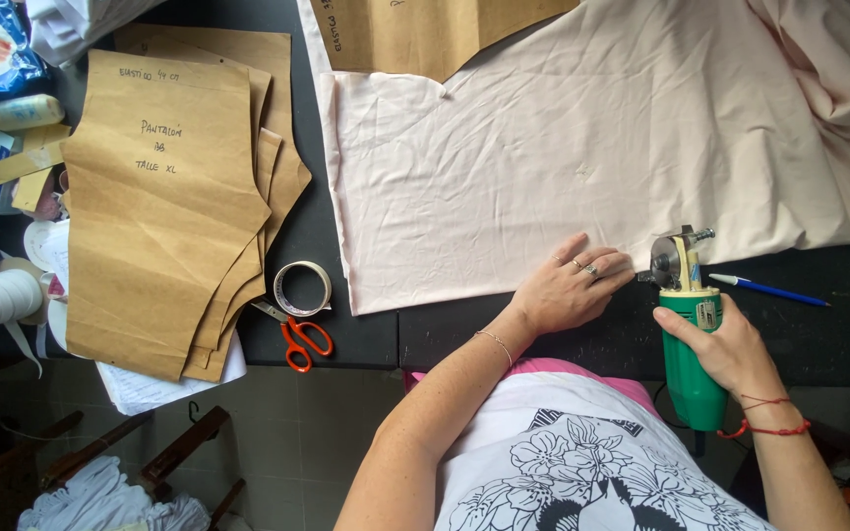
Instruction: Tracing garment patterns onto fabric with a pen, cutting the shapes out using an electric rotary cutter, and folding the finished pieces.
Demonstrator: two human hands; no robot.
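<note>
Black table [346, 339] — pink fabric [563, 147] spread; right hand [725, 344] grips green cutter [691, 344].

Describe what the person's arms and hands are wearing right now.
Both arms are bare, with no sleeves reaching the forearms. The left hand has rings on several fingers, and a thin, pale bracelet circles its wrist. The right hand shows no rings; its wrist carries thin red string bracelets. No gloves or watch on either.

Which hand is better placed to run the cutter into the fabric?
Right. The right hand grips the green cutter at the fabric edge; the left hand lies flat on the cloth.
</note>
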